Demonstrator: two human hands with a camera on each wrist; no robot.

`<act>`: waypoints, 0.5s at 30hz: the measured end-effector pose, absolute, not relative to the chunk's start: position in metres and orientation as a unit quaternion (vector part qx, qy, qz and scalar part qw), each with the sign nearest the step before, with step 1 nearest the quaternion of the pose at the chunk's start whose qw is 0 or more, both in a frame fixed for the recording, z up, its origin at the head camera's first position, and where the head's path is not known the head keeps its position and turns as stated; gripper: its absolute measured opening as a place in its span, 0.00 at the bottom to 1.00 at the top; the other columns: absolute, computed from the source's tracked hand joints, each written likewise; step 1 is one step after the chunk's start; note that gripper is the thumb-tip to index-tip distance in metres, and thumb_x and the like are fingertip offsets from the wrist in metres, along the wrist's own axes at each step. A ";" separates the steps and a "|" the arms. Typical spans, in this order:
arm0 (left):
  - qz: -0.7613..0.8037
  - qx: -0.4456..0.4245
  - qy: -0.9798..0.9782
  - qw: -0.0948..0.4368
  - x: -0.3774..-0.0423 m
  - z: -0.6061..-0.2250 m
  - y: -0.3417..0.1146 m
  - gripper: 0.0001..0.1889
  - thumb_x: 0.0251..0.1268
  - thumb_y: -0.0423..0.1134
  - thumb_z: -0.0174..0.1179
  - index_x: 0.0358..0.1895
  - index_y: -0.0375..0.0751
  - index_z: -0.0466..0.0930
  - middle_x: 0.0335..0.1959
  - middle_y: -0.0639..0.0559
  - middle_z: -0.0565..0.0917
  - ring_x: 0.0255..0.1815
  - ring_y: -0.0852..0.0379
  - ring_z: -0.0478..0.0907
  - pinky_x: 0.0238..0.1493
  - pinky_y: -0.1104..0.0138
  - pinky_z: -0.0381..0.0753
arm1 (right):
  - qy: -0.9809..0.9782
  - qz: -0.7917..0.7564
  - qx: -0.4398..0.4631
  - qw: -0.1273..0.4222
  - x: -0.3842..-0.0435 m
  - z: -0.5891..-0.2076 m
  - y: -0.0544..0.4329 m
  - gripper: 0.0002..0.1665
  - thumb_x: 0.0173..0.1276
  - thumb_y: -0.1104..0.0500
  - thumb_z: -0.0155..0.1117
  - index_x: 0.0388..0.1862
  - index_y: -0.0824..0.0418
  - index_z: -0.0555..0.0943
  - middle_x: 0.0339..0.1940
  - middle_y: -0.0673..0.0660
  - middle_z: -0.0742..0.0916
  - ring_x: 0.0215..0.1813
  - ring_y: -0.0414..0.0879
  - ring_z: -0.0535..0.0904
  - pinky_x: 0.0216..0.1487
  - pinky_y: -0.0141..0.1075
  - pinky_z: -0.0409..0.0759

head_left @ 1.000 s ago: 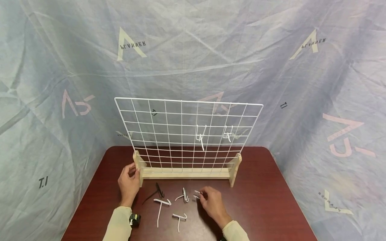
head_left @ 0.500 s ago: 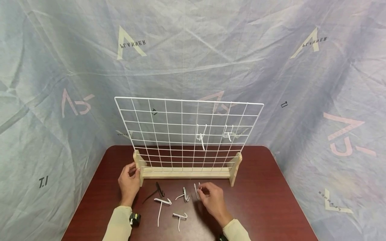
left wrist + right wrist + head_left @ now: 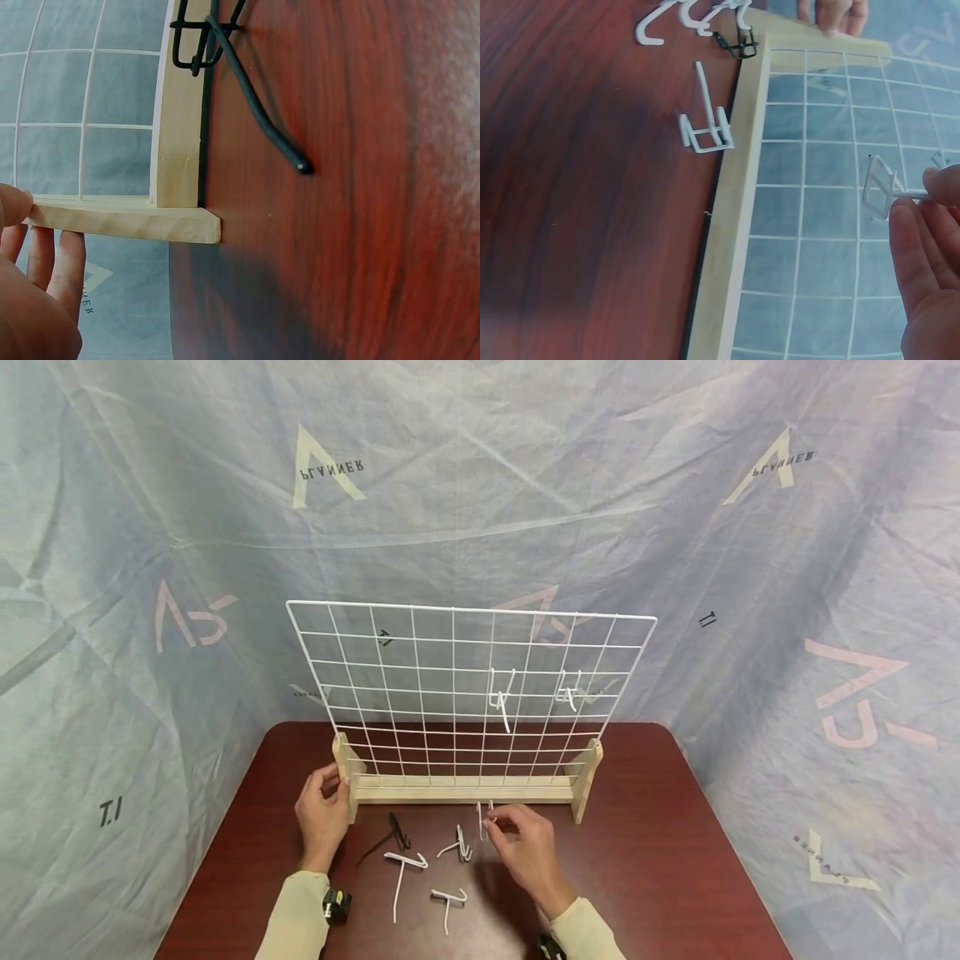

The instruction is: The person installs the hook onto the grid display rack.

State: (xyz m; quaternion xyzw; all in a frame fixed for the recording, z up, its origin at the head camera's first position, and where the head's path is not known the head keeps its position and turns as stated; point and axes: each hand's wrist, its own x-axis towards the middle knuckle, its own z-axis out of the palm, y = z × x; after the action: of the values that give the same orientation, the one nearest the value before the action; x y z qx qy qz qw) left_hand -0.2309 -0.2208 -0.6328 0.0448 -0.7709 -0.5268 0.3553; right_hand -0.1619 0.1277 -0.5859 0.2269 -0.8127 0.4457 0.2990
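Observation:
A white wire grid panel [image 3: 435, 681] stands in a wooden base [image 3: 465, 792]. My left hand [image 3: 321, 810] grips the base's left upright [image 3: 127, 220], thumb on one side and fingers on the other. Between thumb and fingers, my right hand [image 3: 527, 847] pinches a white wire hook [image 3: 881, 187] by its prong, raised before the base. Two white hooks, a longer one [image 3: 501, 702] and a shorter one [image 3: 568, 692], hang on the panel's right half. On the table lie a black hook [image 3: 255, 112] and three white hooks, among them a long one [image 3: 397, 885].
The dark red table [image 3: 660, 860] carries everything. Grey printed cloth [image 3: 480, 468] hangs behind and at both sides. Nearest the front lies a small white hook [image 3: 447, 906]; another white hook [image 3: 707, 124] lies close to the base.
My right hand has turned the pinched hook so its two bent ends point up, and has moved it slightly up towards the base. My left hand stays on the upright.

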 end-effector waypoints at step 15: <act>-0.515 0.052 -0.781 0.349 -0.229 -0.633 -0.220 0.16 0.65 0.25 0.71 0.55 0.34 0.86 0.48 0.39 0.88 0.48 0.39 0.87 0.42 0.84 0.82 | -0.804 0.440 0.246 0.317 -0.167 -0.553 0.114 0.09 0.62 0.68 0.80 0.38 0.58 0.89 0.34 0.49 0.92 0.33 0.39 0.89 0.38 0.25 0.87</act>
State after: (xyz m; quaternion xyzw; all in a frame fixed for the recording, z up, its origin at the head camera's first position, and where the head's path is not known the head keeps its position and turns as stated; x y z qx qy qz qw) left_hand -0.2289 -0.2203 -0.6334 0.0519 -0.7810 -0.5155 0.3489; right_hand -0.1672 0.1143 -0.5534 0.2455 -0.8039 0.4397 0.3166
